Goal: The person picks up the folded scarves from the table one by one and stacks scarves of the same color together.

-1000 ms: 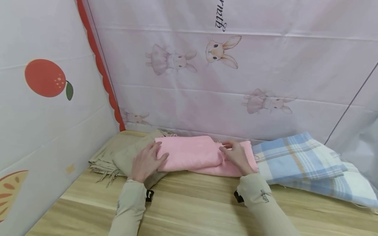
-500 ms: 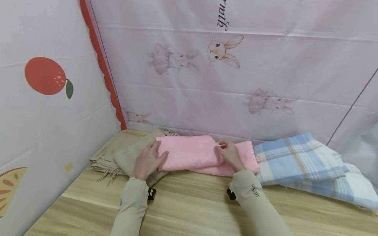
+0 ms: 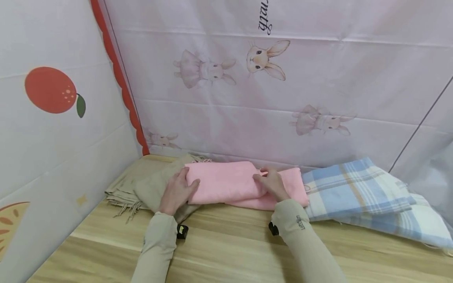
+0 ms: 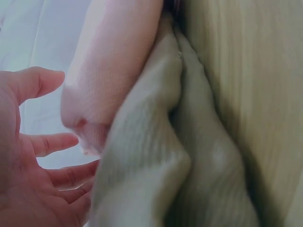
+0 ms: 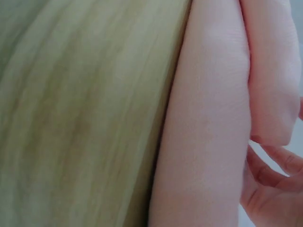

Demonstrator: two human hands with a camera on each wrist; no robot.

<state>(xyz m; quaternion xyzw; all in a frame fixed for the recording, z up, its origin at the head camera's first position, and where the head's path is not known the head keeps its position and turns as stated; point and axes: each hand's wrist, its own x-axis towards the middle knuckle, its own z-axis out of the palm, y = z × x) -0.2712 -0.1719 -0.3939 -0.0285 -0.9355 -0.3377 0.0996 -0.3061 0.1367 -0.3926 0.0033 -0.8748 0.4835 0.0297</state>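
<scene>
The folded pink cloth (image 3: pixel 223 182) is on the wooden table (image 3: pixel 226 251), beside the blue checked cloth (image 3: pixel 354 188). The left hand (image 3: pixel 175 192) spreads wide at one end, gripping nothing; the right hand (image 3: pixel 274 184) bends its fingers by the top fold, maybe pinching, I can't tell

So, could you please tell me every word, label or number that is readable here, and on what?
"…mth": sideways script on the rabbit-print backdrop, cut off at the top.
"Lets…": right sleeve, ending too small to read.
Left sleeve: faint mark, unreadable.
Pink cloth: none visible.
</scene>
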